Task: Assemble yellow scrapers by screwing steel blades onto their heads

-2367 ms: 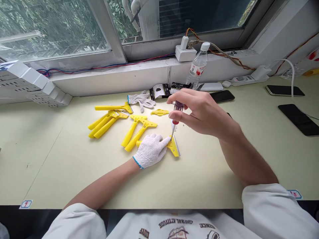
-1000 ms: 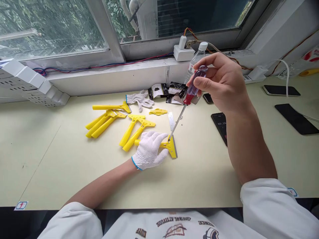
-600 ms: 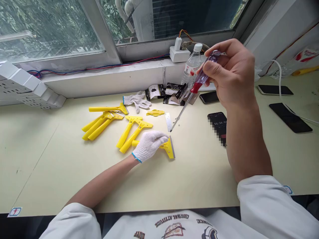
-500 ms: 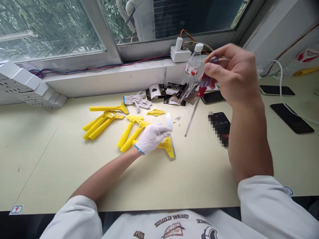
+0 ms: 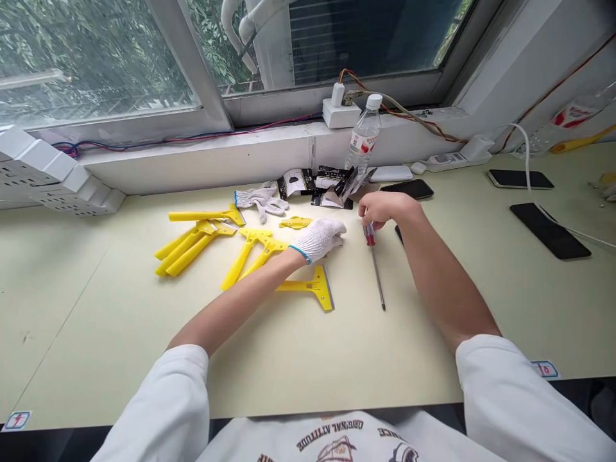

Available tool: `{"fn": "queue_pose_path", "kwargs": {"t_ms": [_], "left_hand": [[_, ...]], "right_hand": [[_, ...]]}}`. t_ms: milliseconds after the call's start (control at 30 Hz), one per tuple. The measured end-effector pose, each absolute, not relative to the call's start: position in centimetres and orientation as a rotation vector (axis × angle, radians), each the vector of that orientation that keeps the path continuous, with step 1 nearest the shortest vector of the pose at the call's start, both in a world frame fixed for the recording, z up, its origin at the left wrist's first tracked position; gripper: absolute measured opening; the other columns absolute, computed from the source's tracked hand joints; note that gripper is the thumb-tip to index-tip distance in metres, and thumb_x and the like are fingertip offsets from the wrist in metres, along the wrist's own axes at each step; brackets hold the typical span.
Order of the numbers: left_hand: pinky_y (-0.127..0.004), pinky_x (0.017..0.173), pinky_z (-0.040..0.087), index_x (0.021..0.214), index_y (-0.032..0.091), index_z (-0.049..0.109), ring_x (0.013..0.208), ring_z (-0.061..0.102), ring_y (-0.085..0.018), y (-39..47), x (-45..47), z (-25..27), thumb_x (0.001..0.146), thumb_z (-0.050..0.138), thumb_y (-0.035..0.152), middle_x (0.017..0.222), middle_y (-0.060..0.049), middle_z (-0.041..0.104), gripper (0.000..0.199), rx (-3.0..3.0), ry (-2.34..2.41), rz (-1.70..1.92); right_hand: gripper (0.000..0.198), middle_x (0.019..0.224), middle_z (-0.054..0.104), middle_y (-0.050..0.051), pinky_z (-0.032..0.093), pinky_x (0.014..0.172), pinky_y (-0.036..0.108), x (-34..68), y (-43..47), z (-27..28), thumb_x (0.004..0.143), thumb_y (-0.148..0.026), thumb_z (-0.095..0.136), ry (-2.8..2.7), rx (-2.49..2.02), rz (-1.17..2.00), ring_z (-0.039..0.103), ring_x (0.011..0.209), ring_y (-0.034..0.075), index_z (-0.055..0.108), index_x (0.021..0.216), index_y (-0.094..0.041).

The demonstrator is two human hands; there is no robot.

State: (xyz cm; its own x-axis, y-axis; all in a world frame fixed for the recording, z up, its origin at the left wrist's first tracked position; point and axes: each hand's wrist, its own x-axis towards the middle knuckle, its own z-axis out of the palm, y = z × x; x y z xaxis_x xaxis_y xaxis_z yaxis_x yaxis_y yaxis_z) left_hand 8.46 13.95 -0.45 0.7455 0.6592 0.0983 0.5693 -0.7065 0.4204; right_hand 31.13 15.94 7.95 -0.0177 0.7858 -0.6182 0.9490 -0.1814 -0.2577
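1. Yellow scraper lies on the table, its handle partly hidden by the left forearm.
2. Gloved left hand reaches past it, fingers curled; I cannot tell whether they pinch anything.
3. Right hand grasps the screwdriver.
4. Probably fastening the blade; next calls for a careful pinch.
5. Earlier, the screwdriver's tip met the scraper's head; now it is apart.
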Motion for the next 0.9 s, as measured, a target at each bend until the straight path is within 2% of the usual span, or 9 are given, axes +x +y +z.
{"fn": "queue_pose_path", "kwargs": {"t_ms": [67,200,400,467,567,633,733,800,900], "left_hand": [[-0.032,0.084,0.057,0.114,0.021,0.084,0.09,0.075,-0.024,14.0,8.3,-0.5,0.095,0.07,0.021,0.101,-0.008,0.081,0.024,2.58,0.928,0.361],[-0.033,0.087,0.059,0.114,0.022,0.083,0.094,0.077,-0.024,13.8,8.0,0.1,0.097,0.07,0.022,0.104,-0.007,0.083,0.021,2.553,0.947,0.377],[-0.038,0.099,0.059,0.133,0.021,0.076,0.111,0.077,-0.027,12.1,5.9,3.6,0.103,0.065,0.032,0.125,-0.009,0.081,0.034,2.521,0.996,0.382],[-0.037,0.093,0.059,0.137,0.021,0.074,0.104,0.077,-0.027,10.8,4.3,4.9,0.103,0.064,0.037,0.119,-0.009,0.081,0.039,2.535,0.984,0.285],[-0.038,0.088,0.058,0.134,0.021,0.073,0.1,0.076,-0.027,8.2,1.8,6.0,0.104,0.061,0.045,0.119,-0.011,0.078,0.04,2.584,0.979,0.144],[-0.038,0.083,0.057,0.14,0.022,0.068,0.098,0.076,-0.03,6.5,0.4,6.1,0.1,0.065,0.052,0.114,-0.011,0.077,0.05,2.57,1.059,0.013],[-0.038,0.077,0.056,0.132,0.02,0.067,0.094,0.074,-0.032,4.5,-0.9,5.6,0.089,0.077,0.059,0.111,-0.011,0.075,0.059,2.54,1.112,-0.151],[-0.04,0.079,0.056,0.13,0.019,0.065,0.096,0.074,-0.034,3.8,-1.2,5.3,0.083,0.083,0.052,0.115,-0.013,0.074,0.061,2.531,1.121,-0.217],[-0.039,0.083,0.057,0.145,0.02,0.057,0.105,0.075,-0.033,3.3,-1.3,4.8,0.086,0.079,0.032,0.123,-0.012,0.074,0.064,2.492,1.115,-0.235]], "right_hand": [[0.027,0.109,0.084,0.011,0.059,0.066,0.028,31.0,16.2,7.2,0.089,-0.018,0.085,1.814,2.015,-0.971,0.083,0.083,0.023,0.075,0.114,-0.016],[0.02,0.111,0.084,0.01,0.058,0.064,0.028,31.1,16.6,6.4,0.09,-0.019,0.084,1.802,2.031,-0.945,0.083,0.081,0.022,0.074,0.107,-0.018],[0.017,0.102,0.083,0.009,0.058,0.064,0.029,31.0,16.5,6.4,0.091,-0.028,0.084,1.797,2.028,-0.934,0.081,0.081,0.023,0.073,0.103,-0.02],[0.022,0.1,0.082,0.01,0.058,0.065,0.031,30.8,16.3,6.8,0.094,-0.037,0.082,1.795,2.036,-0.893,0.08,0.081,0.025,0.073,0.103,-0.02],[0.032,0.1,0.081,0.014,0.056,0.067,0.036,30.3,15.9,7.6,0.098,-0.05,0.074,1.797,2.068,-0.807,0.078,0.084,0.028,0.072,0.103,-0.018],[0.034,0.1,0.08,0.015,0.054,0.068,0.037,29.8,15.6,8.3,0.099,-0.051,0.071,1.812,2.082,-0.755,0.077,0.087,0.03,0.072,0.103,-0.017],[0.034,0.108,0.08,0.015,0.052,0.069,0.037,28.9,14.8,9.2,0.099,-0.051,0.069,1.853,2.082,-0.703,0.076,0.094,0.031,0.072,0.106,-0.019],[0.034,0.12,0.078,0.014,0.052,0.07,0.036,28.3,14.3,9.8,0.1,-0.053,0.067,1.878,2.084,-0.641,0.075,0.101,0.031,0.072,0.11,-0.02],[0.036,0.134,0.073,0.016,0.052,0.07,0.038,27.8,13.4,10.6,0.103,-0.052,0.061,1.877,2.108,-0.524,0.073,0.109,0.034,0.071,0.115,-0.02]]}}
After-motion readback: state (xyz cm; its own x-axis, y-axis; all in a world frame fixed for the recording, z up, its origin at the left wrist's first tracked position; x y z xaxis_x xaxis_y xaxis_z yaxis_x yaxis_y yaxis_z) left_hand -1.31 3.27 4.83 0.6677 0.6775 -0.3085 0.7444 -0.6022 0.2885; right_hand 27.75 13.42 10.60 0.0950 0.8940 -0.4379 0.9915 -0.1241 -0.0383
